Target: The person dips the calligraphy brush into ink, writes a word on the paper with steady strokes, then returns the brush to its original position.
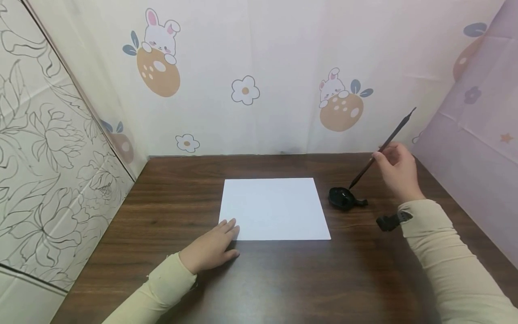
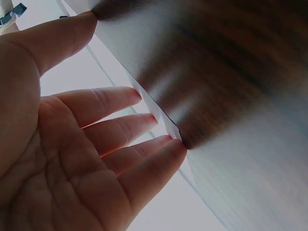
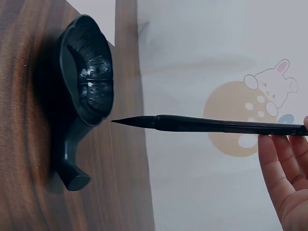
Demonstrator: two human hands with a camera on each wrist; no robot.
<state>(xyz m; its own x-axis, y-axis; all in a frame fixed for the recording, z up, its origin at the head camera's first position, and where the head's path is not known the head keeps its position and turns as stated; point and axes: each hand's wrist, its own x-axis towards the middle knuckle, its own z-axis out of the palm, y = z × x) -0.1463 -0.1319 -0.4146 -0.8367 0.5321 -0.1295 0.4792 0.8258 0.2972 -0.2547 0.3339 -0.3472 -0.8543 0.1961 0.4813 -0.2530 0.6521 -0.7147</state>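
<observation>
A dark writing brush slants down to the left, pinched mid-shaft by the fingers of my right hand. Its pointed dark tip is right by the rim of a black ink dish, which has a scalloped bowl and a short handle. Dark liquid glints inside the bowl. A blank white sheet of paper lies left of the dish. My left hand rests with spread fingers on the sheet's near left corner; in the left wrist view the fingertips lie at the paper's edge.
The brown wooden table reaches back to a wall cloth printed with rabbits and flowers. A panel with line-drawn flowers borders the left side, and a pale purple cloth the right. A black strap device sits at my right wrist.
</observation>
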